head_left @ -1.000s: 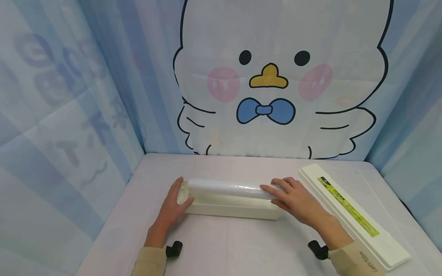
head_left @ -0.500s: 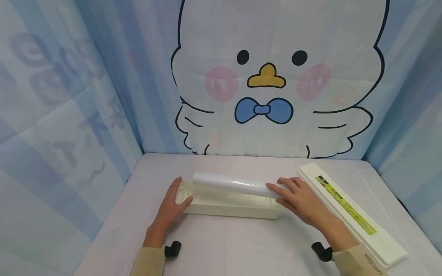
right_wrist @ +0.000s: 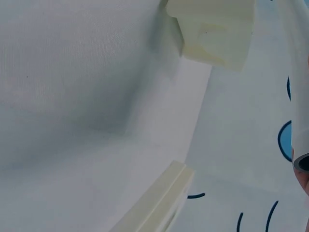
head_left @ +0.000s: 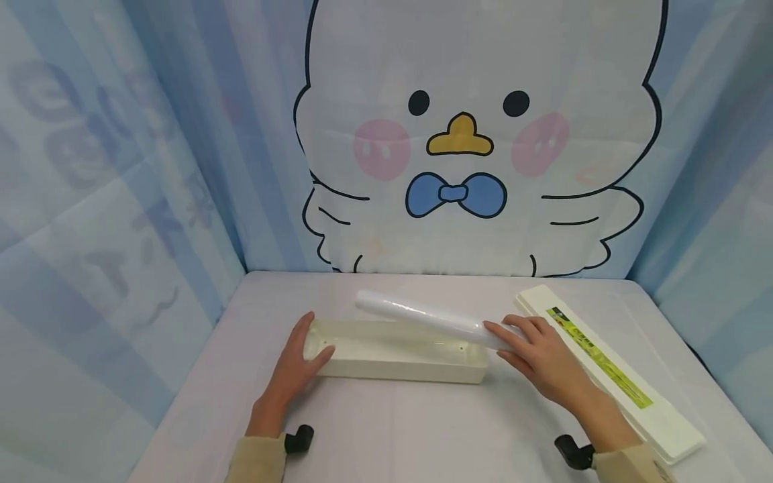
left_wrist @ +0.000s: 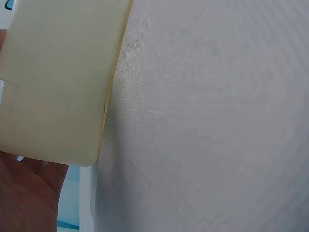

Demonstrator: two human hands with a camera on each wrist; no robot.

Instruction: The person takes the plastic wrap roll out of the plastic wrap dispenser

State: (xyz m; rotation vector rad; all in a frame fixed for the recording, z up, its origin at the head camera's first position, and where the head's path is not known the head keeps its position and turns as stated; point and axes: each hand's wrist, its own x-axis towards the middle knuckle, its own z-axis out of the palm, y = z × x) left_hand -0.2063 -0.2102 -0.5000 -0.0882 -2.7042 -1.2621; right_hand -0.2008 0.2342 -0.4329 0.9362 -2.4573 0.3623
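My right hand (head_left: pixel 546 359) holds the right end of a shiny white roll of plastic wrap (head_left: pixel 417 314). The roll slants over the cream dispenser box (head_left: pixel 392 371), its left end raised above the back rim. In the right wrist view the roll's dark hollow core (right_wrist: pixel 302 163) faces the camera, with the box end (right_wrist: pixel 217 34) apart from it. My left hand (head_left: pixel 292 372) grips the box's left end, thumb over the front side and fingers behind. From the left wrist, the box's pale wall (left_wrist: pixel 53 87) shows, with part of the left hand (left_wrist: pixel 26 198) beside its end.
A long cream lid (head_left: pixel 670 422) with a yellow-green label lies diagonally on the right of the white-covered table (head_left: pixel 386 429), close to my right forearm. A curtain (head_left: pixel 465 248) printed with a cartoon bird hangs behind the table, and blue curtains flank both sides.
The roll has come up out of the box, its left end rising and swinging right and back. My right hand has shifted right with it, while the left keeps its grip on the box.
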